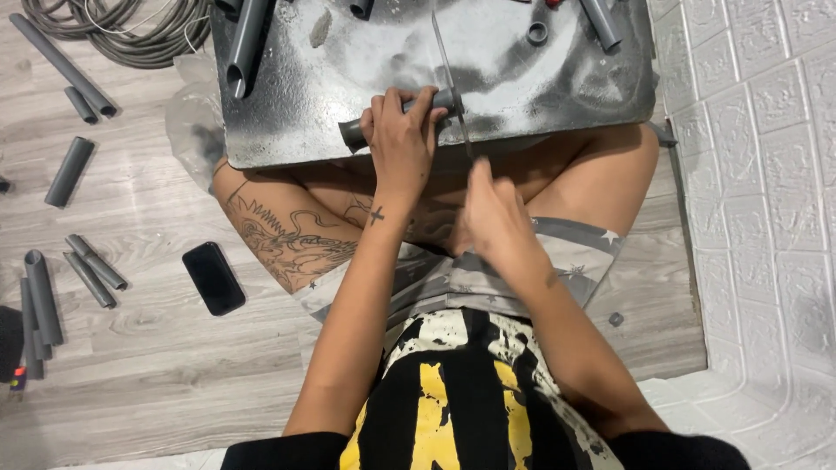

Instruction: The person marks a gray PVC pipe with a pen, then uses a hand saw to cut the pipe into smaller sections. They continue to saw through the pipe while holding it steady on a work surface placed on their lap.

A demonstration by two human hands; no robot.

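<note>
My left hand [402, 132] is clamped over a short grey pipe [359, 132], pinning it flat along the near edge of the dusty metal plate [287, 130] that sits over my crossed legs; the pipe's open end pokes out to the left of my fingers, and its other end meets the thin saw blade [450, 74] that runs across it, up and away over the plate; my right hand [489, 213] is blurred just below the plate's edge, closed around what I take for the saw's handle, though the grip itself is too smeared to see clearly; white dust lies in a pale patch over the middle of the plate; on the plate I count one long grey tube [246, 43] at the upper left, one small pipe ring [537, 33] and one slanted tube piece [603, 21] at the upper right; nothing here shows a readable label or sign; a flat black phone [213, 278] lies face down on the wood floor [148, 348] beside my left knee; further left lie about seven cut grey pipe pieces [68, 171], some single, some in a loose bunch near the frame's edge; a coil of grey hose [131, 30] sits at the top left; a white embossed wall panel [758, 174] stands on the right.
</note>
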